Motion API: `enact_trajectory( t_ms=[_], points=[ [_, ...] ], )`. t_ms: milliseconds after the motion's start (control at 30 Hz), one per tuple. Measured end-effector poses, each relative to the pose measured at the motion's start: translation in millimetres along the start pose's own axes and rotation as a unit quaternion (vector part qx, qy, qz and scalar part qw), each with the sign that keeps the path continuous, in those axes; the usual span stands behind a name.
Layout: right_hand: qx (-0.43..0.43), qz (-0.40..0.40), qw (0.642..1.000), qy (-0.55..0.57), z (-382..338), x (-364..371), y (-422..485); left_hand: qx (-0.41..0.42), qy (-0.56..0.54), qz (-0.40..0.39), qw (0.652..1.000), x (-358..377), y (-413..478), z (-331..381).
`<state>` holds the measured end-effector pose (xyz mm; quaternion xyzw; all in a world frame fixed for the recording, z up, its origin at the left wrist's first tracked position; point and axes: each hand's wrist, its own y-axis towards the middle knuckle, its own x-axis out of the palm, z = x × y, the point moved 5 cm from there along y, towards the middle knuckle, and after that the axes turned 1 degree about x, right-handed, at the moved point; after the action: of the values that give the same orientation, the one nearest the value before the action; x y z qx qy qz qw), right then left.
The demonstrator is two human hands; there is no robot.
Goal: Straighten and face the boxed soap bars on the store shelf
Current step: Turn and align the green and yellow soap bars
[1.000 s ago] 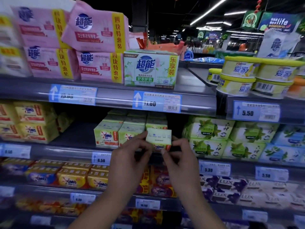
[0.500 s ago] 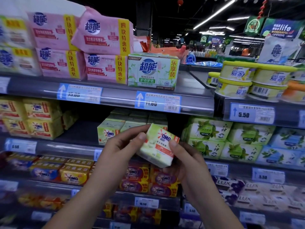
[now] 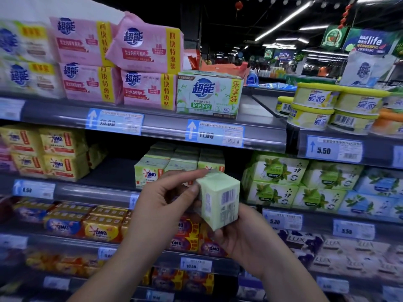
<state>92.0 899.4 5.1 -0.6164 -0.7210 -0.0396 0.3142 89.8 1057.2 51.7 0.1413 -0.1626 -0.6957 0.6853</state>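
Note:
I hold a pale green boxed soap bar (image 3: pixel 220 201) in front of the second shelf, tilted, with its barcode side facing me. My left hand (image 3: pixel 161 205) pinches its left edge with thumb and fingers. My right hand (image 3: pixel 242 234) cups it from below and the right. Behind it, rows of matching green OMO soap boxes (image 3: pixel 150 173) stand on the shelf (image 3: pixel 96 190), the front right one partly hidden by the held box.
Yellow OMO soap packs (image 3: pixel 54 153) stand at the left of the same shelf, with a dark gap between them and the green rows. Green leaf-print boxes (image 3: pixel 281 179) sit to the right. Pink soap packs (image 3: pixel 144 66) and a green multipack (image 3: pixel 207 94) are on the shelf above.
The box came off the shelf front and toward me. Both hands turned it: the OMO front showed half a second ago, the barcode side shows now.

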Motion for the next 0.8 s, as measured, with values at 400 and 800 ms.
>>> enact_trajectory(
  t_ms=[400,800],
  points=[
    [-0.399,0.005,0.861,-0.316,-42,-2,-30,0.023,-0.021,-0.015,0.999,-6,1,-13],
    [-0.395,-0.088,0.887,-0.221,-40,-7,-23,0.36,0.28,-0.002,0.89,6,-17,33]
  ],
)
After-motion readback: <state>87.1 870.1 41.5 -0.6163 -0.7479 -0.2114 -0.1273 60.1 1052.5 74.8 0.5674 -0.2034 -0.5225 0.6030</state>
